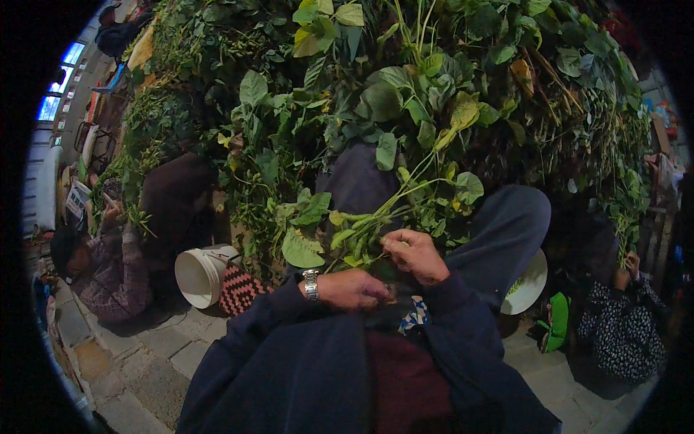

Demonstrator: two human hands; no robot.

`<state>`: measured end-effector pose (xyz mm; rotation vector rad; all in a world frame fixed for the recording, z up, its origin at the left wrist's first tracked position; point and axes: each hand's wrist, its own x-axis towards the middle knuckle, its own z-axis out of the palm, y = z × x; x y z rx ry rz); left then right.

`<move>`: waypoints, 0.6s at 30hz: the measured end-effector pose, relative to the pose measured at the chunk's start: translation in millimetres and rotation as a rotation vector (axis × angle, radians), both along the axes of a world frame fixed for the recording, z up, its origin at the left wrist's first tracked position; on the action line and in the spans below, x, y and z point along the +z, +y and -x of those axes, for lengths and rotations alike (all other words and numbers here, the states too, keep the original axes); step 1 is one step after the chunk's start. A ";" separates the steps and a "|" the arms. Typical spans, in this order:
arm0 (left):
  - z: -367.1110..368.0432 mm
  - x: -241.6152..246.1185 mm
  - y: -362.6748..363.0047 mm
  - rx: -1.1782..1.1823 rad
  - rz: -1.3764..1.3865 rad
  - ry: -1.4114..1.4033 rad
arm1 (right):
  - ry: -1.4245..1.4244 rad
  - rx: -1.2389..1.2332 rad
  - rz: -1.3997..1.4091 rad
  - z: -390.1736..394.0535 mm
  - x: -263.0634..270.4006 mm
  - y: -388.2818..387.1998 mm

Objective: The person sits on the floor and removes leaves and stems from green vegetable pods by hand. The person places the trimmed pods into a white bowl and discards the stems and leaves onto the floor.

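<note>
A cut soybean plant [379, 209] with green pods [358, 244] and a few leaves lies across my lap. My left hand [347, 288], with a metal watch [310, 285] at its wrist, is curled below the pods. Its fingers close around what looks like the brownish stem end; the grip is partly hidden. Just right of the pods, my right hand [416, 257] has its thumb and forefinger pinched together on a small part of the plant. A pale green bit shows there, too small to tell whether it is a pod or a stem.
A large heap of soybean plants [325, 119] rises before my knees. A white bucket [198, 276] lies tipped at left beside a red-and-black patterned bag [241, 290]. Another white container [528, 285] holds green pods at right, near a green object [557, 323]. People [108, 276] sit on both sides.
</note>
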<state>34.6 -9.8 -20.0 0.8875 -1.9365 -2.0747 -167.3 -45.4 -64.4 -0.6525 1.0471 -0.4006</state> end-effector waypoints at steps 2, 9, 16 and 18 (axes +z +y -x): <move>-3.9 1.1 1.8 -0.105 0.040 -0.007 | -0.076 -0.089 -0.079 -0.7 -1.1 -0.5; -12.5 8.8 1.6 -0.102 -0.053 -0.026 | 0.379 -0.093 0.683 -21.8 -15.7 9.3; -0.1 18.3 6.6 0.126 -0.040 -0.086 | 0.537 -0.054 0.979 -25.1 -20.7 3.1; 0.8 17.3 4.7 0.173 -0.135 -0.187 | 0.521 -0.047 1.010 -25.1 -22.7 1.0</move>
